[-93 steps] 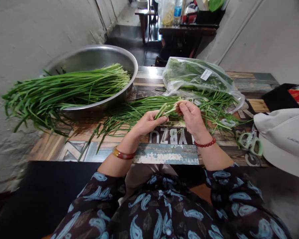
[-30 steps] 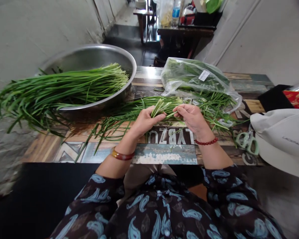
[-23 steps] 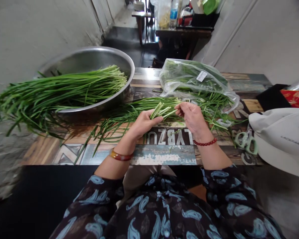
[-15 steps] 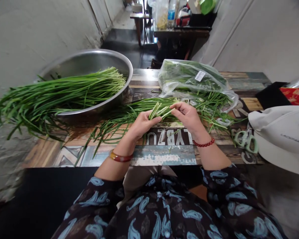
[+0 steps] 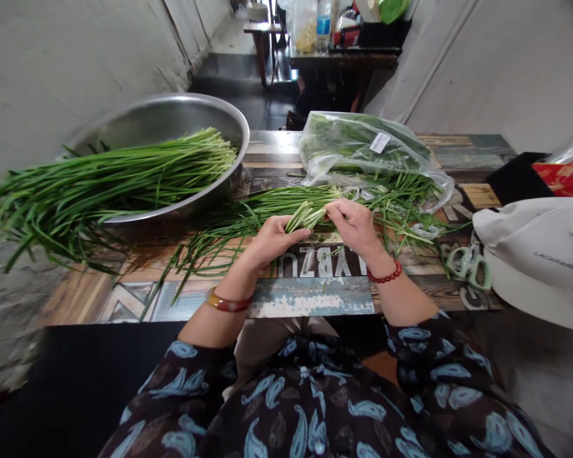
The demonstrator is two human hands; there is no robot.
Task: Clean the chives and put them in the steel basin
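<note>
My left hand (image 5: 275, 240) is closed round a small bunch of garlic chives (image 5: 307, 216), pale stem ends pointing up and right. At those stem ends, the fingers of my right hand (image 5: 351, 221) are pinched together; what lies between the fingertips is too small to make out. Loose chives (image 5: 239, 222) spread over the table behind and to the left of my hands. A steel basin (image 5: 241, 152) at the left holds a thick pile of chives (image 5: 124, 175), leaves hanging over its rim. Beyond my right hand lies a clear plastic bag (image 5: 363, 143) with more chives in it.
The patterned wooden table (image 5: 310, 299) carries green-handled scissors (image 5: 470, 267) and a light cap (image 5: 530, 235) at the right. Farther right is a red package (image 5: 566, 175). Behind stands another table (image 5: 344, 60) with a water bottle (image 5: 323, 25). Walls rise on both sides.
My right hand has turned slightly, its fingers closing in at the stem ends. The bunch in my left hand looks more gathered. The whole view has shifted slightly.
</note>
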